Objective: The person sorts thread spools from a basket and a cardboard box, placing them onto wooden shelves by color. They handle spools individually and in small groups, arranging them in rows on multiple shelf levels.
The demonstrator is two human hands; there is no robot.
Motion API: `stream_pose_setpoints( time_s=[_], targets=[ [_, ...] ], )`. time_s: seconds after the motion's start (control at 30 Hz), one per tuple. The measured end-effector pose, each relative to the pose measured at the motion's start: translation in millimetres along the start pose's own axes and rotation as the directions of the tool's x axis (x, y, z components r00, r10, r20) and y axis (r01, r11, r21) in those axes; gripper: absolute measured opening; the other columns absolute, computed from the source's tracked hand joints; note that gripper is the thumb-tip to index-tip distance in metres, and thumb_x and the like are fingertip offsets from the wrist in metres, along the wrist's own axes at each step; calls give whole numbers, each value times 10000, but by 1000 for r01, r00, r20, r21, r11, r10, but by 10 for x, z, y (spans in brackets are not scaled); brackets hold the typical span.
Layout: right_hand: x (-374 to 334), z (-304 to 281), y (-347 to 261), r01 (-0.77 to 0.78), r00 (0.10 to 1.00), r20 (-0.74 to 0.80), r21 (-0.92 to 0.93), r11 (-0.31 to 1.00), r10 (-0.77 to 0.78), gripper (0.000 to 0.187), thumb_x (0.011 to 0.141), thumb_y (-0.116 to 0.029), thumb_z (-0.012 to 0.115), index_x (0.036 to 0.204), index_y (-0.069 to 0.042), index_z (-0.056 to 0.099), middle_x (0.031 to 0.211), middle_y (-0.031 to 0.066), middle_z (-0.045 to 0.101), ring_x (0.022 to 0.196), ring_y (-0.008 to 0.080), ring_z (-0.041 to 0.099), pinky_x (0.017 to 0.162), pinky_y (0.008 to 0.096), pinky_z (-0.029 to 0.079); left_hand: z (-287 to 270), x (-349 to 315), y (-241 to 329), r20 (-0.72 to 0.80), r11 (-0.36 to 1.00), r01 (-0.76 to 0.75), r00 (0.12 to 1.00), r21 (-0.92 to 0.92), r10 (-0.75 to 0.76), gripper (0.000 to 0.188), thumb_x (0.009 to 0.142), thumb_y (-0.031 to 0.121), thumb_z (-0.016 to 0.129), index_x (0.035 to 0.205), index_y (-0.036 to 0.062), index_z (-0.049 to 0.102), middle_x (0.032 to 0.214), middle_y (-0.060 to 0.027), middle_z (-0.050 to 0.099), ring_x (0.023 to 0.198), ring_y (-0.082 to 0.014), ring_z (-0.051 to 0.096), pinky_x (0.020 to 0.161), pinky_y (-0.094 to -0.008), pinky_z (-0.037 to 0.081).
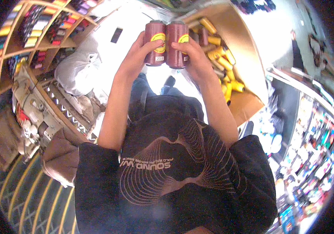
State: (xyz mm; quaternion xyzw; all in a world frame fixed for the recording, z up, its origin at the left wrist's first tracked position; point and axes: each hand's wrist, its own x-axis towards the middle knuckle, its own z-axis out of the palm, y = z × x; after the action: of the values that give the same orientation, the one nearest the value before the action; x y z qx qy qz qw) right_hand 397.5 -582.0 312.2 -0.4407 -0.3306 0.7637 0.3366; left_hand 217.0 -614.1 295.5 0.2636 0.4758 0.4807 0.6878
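Your left hand (pixel 134 55) clasped one maroon spool (pixel 155 35) | your right hand (pixel 199 62) clasped another maroon spool (pixel 177 33) | a loosened grip could have dropped either.

Room left of maroon spools (pixel 155 32), cardboard box (pixel 247 48) blocking right

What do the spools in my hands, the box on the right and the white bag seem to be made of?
Spools: likely wound thread, smooth dark red with a slight sheen; fibre unclear.
Box: probably cardboard, matte tan with flat panels.
Bag: likely thin plastic, shiny and crinkled.
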Motion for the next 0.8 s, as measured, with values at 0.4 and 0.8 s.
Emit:
stream_pose_setpoints(
  time_s=[0.4, 0.8],
  targets=[
    [1433, 1409, 411, -41, 986, 146, -285, 958, 86, 559, 834, -197, 696, 1331, -33, 502, 1115, 66, 610, 992, 155, 587, 866, 314, 485, -1846, 116, 457, -287, 951, -117, 957, -288, 31, 513, 917, 252, 651, 1333, 25, 454, 1058, -123, 632, 897, -234, 678, 749, -367, 588],
    [2955, 2269, 76, -45, 982, 156, -341, 939, 104, 484, 870, -195, 743, 1245, -6, 503, 1083, 83, 612, 965, 139, 601, 844, 291, 496, -2647, 1174, 1335, -461, 958, -202, 883, -202, 89, 565, 902, 340, 734, 1311, 17, 515, 1126, -77, 634, 1005, -138, 627, 842, -290, 520]
  ],
)
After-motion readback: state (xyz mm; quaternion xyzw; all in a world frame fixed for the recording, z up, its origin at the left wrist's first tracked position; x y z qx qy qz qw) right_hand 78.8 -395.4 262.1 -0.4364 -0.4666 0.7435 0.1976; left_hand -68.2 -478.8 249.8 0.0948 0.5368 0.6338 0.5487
